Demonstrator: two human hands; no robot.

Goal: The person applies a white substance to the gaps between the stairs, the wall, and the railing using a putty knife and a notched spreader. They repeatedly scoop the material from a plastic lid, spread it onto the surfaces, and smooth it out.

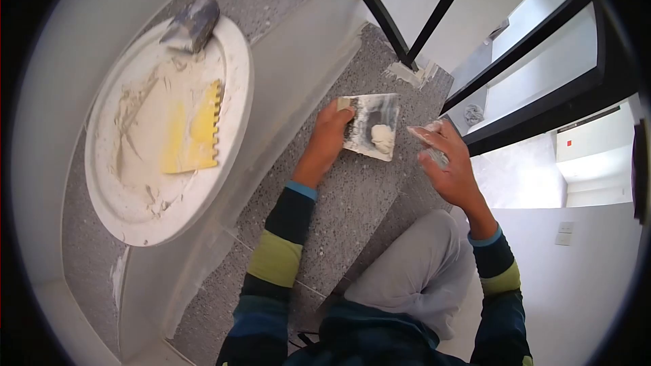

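Note:
My left hand (331,137) grips a square metal trowel plate (375,124) that carries a blob of white putty (382,137), held over a grey speckled stair step (359,196). My right hand (444,162) is just right of the plate and holds a small putty-smeared scraper blade (427,135), its tip pointing toward the plate. On the step above, a round white pan (234,101) smeared with putty holds a yellow notched spreader (196,132) and a grey putty knife (193,23) resting on its far rim.
A black metal railing (407,40) stands at the step's far edge, with a drop to the lower floor beyond. White stair risers (298,54) separate the steps. My grey-trousered knee (420,271) is bent beneath my right arm. A white wall with a socket plate (564,233) is at right.

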